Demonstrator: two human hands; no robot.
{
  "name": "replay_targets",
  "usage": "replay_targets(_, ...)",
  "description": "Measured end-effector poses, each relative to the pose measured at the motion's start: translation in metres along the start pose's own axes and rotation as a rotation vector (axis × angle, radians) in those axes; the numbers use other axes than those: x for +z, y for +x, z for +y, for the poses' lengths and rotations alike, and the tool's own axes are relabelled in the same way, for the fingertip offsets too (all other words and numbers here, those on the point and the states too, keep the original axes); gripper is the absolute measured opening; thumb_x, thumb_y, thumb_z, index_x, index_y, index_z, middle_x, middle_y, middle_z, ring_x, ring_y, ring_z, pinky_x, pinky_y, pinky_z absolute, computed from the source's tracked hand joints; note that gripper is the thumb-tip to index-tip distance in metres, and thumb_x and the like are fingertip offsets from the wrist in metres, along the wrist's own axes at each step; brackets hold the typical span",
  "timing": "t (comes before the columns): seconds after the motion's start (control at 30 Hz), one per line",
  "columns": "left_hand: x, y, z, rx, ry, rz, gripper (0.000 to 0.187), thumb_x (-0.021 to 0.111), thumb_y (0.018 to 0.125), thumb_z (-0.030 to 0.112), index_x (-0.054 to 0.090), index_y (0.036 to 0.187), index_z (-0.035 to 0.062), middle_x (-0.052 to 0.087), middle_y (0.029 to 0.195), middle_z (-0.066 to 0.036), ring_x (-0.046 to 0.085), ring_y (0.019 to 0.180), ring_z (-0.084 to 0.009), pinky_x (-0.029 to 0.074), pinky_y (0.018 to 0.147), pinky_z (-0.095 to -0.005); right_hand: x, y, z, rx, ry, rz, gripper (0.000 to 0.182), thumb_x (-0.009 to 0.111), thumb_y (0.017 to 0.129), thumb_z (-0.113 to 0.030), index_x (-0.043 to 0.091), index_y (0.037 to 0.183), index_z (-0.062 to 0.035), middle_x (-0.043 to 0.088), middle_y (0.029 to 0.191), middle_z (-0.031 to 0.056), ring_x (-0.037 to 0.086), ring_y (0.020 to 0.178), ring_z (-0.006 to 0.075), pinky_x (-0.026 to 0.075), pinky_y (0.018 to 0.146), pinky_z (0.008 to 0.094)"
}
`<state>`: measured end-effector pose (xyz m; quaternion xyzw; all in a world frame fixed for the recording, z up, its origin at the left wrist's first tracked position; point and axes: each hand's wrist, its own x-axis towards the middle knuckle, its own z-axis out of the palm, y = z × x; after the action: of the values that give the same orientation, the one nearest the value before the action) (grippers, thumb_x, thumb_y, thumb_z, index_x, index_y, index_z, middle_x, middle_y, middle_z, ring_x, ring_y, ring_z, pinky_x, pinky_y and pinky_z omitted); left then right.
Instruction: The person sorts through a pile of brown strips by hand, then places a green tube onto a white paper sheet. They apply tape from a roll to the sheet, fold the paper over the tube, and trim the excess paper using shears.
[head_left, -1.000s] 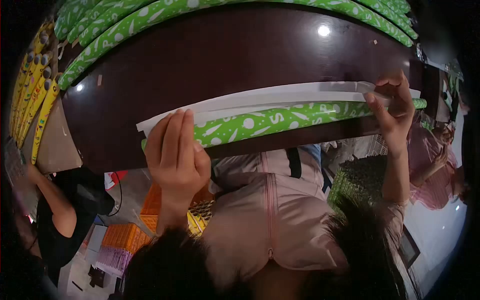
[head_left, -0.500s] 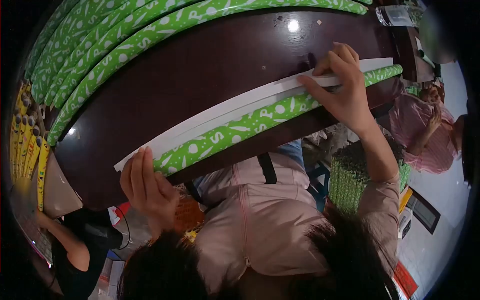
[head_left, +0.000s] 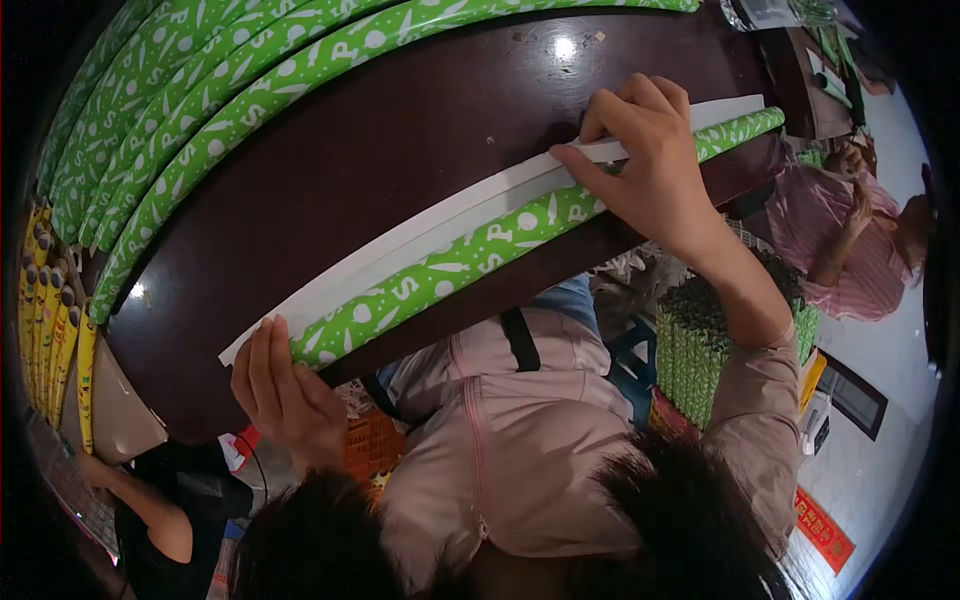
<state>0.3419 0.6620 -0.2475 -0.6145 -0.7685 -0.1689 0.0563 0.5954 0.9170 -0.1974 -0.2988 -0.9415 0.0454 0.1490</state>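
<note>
A long green patterned roll (head_left: pixel 440 262) lies along the table's near edge, with a strip of white paper (head_left: pixel 400 228) showing along its far side. At the left end, my left hand (head_left: pixel 285 390) has its fingers together over the white strip, its thumb by the roll's end. Farther right, my right hand (head_left: pixel 645 150) arches over the roll with bent fingers. Its thumb and fingertips pinch the strip's far edge. The roll's right end shows beyond this hand; my palm hides part of its middle.
Several green patterned rolls (head_left: pixel 200 140) lie at the back left. Yellow rolls (head_left: pixel 86 385) stand at the far left, near a co-worker's arm (head_left: pixel 150 500). Another person in a pink striped top (head_left: pixel 835 235) is at the right. Below the table are a green bundle (head_left: pixel 690 350) and an orange crate (head_left: pixel 372 445).
My right hand has slid left along the white strip. The whole view has shifted slightly, with the roll and my left hand a little lower and farther left in it.
</note>
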Motion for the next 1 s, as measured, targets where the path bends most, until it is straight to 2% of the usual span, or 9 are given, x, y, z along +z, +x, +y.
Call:
replay_targets(0.03,0.000,0.000,0.000,0.002,-0.014,0.011,0.036,0.038,0.092,0.010,0.061,0.116,-0.0038,0.060,0.118,-0.016,0.055,0.107,-0.0322,0.045,0.090,-0.0417,0.000,-0.001,0.000,0.000,-0.002,-0.002,0.027,0.080,0.068,-0.015,0.055,0.073,-0.0073,0.046,0.066,0.0021,0.048,0.069,0.0209,0.037,0.082,0.0355)
replay_targets(0.1,0.000,0.000,0.000,0.001,-0.005,0.004,0.036,0.038,0.092,0.010,0.061,0.116,-0.0041,0.060,0.118,-0.016,0.055,0.107,-0.0324,0.045,0.090,-0.0419,0.000,-0.003,0.000,0.012,-0.014,-0.018,0.028,0.079,0.068,-0.015,0.053,0.078,-0.0102,0.055,0.065,-0.0003,0.054,0.074,0.0205,0.036,0.085,0.0400)
replay_targets(0.63,-0.001,0.001,0.000,0.009,0.027,-0.001,0.035,0.040,0.091,0.010,0.062,0.114,-0.0032,0.060,0.117,-0.015,0.056,0.105,-0.0313,0.047,0.088,-0.0407,0.004,-0.003,-0.006,0.016,-0.085,-0.003,0.026,0.078,0.069,-0.015,0.054,0.078,-0.0111,0.054,0.063,-0.0011,0.054,0.075,0.0198,0.036,0.085,0.0397)
replay_targets(0.7,0.003,0.002,-0.002,0.038,0.031,0.059,0.035,0.040,0.090,0.010,0.063,0.113,-0.0022,0.061,0.116,-0.013,0.057,0.103,-0.0309,0.048,0.087,-0.0403,0.004,-0.002,-0.008,0.016,-0.101,0.011,0.028,0.080,0.069,-0.016,0.053,0.075,-0.0078,0.050,0.064,0.0025,0.051,0.073,0.0221,0.036,0.086,0.0377)
replay_targets(0.77,0.000,0.002,-0.002,0.048,0.039,0.036,0.035,0.041,0.090,0.013,0.064,0.112,-0.0013,0.061,0.113,-0.013,0.058,0.100,-0.0302,0.048,0.085,-0.0403,0.005,-0.002,-0.009,0.012,-0.086,0.026,0.028,0.080,0.069,-0.015,0.053,0.075,-0.0075,0.050,0.065,0.0027,0.052,0.075,0.0230,0.037,0.087,0.0383)
replay_targets(0.8,0.000,0.003,-0.003,0.053,0.072,0.013,0.036,0.047,0.089,0.024,0.064,0.112,0.0018,0.061,0.111,-0.011,0.058,0.098,-0.0294,0.047,0.083,-0.0404,0.005,-0.001,-0.008,0.011,-0.089,0.028,0.028,0.079,0.069,-0.015,0.053,0.075,-0.0075,0.050,0.065,0.0027,0.051,0.075,0.0233,0.037,0.086,0.0382)
replay_targets(0.83,-0.002,0.006,0.002,0.049,0.083,0.014,0.036,0.047,0.089,0.024,0.064,0.112,0.0018,0.061,0.111,-0.011,0.058,0.098,-0.0294,0.047,0.083,-0.0404,0.004,-0.001,-0.007,0.009,-0.092,0.031,0.028,0.079,0.068,-0.014,0.053,0.075,-0.0074,0.051,0.065,0.0027,0.051,0.075,0.0236,0.037,0.086,0.0381)
replay_targets(0.93,0.001,0.012,0.010,0.110,0.166,0.008,0.048,0.054,0.083,0.042,0.063,0.115,0.0071,0.058,0.111,-0.009,0.057,0.095,-0.0292,0.046,0.081,-0.0412,0.005,-0.002,-0.007,0.030,-0.092,0.016,0.028,0.079,0.068,-0.014,0.053,0.075,-0.0076,0.051,0.065,0.0026,0.051,0.076,0.0238,0.037,0.086,0.0380)
replay_targets(1.0,0.008,0.016,0.016,0.141,0.128,0.045,0.050,0.055,0.082,0.043,0.063,0.115,0.0067,0.058,0.111,-0.009,0.057,0.095,-0.0294,0.046,0.080,-0.0415,0.007,-0.002,-0.008,0.039,-0.080,0.020,0.028,0.079,0.068,-0.014,0.053,0.075,-0.0077,0.051,0.065,0.0027,0.052,0.076,0.0238,0.037,0.086,0.0381)
